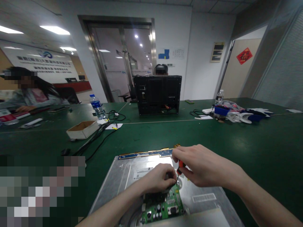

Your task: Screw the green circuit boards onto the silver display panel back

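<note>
My right hand [197, 164] is closed around a screwdriver [181, 165] with a red and black handle. Its thin shaft points down to the upper right corner of a green circuit board [169, 201]. Close beside the tip is my left hand [162, 177], fingers curled and pinched over the board's top edge; what they hold, if anything, is hidden. The board lies on a silvery metal panel [111, 183], perhaps the back of a display. A narrow blue circuit strip [142, 154] runs along the panel's far edge, partly covered by my right hand.
Across the green table [260, 142], a black display housing [157, 94] stands upright before a seated person. Left are an open cardboard box [81, 132], black cables [94, 137] and a water bottle [96, 105]. Bags and gloves [241, 113] lie far right. Another person sits at left.
</note>
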`<action>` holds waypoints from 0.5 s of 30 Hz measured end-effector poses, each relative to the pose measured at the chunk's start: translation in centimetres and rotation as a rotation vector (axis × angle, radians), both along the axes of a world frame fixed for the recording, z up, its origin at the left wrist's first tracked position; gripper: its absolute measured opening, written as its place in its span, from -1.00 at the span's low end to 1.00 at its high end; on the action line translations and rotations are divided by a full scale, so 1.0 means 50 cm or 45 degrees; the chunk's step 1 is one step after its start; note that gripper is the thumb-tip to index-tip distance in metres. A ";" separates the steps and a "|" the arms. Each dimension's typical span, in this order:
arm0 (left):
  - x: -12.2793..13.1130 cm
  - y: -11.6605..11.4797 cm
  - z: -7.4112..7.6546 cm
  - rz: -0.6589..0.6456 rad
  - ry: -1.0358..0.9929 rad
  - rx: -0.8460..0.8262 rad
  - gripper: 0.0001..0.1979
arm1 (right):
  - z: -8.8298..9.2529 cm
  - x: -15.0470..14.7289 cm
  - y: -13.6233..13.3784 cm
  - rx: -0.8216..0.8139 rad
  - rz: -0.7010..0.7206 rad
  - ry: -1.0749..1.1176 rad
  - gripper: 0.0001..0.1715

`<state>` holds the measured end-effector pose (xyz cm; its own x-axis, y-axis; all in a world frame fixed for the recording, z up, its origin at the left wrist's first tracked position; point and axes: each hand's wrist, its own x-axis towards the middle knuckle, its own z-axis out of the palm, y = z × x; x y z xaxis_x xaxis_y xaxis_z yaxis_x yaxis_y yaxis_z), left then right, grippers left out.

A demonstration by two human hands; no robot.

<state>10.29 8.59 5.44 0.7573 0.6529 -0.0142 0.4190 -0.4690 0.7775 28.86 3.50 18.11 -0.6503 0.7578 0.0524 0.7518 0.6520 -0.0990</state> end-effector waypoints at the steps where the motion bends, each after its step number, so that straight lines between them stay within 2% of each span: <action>1: 0.000 0.001 0.000 -0.001 0.002 -0.001 -0.86 | -0.001 -0.001 0.002 0.011 -0.014 -0.012 -0.88; 6: -0.001 0.003 -0.003 0.000 0.017 0.009 -0.86 | 0.002 -0.001 0.005 0.070 -0.088 -0.091 -0.88; 15: -0.001 0.002 -0.003 0.022 0.038 0.020 -0.91 | 0.008 0.003 -0.004 -0.028 0.012 0.012 -0.83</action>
<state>10.23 8.67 5.30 0.7455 0.6660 -0.0264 0.4499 -0.4737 0.7571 29.02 3.31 18.51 -0.6572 0.7525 0.0418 0.7444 0.6568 -0.1201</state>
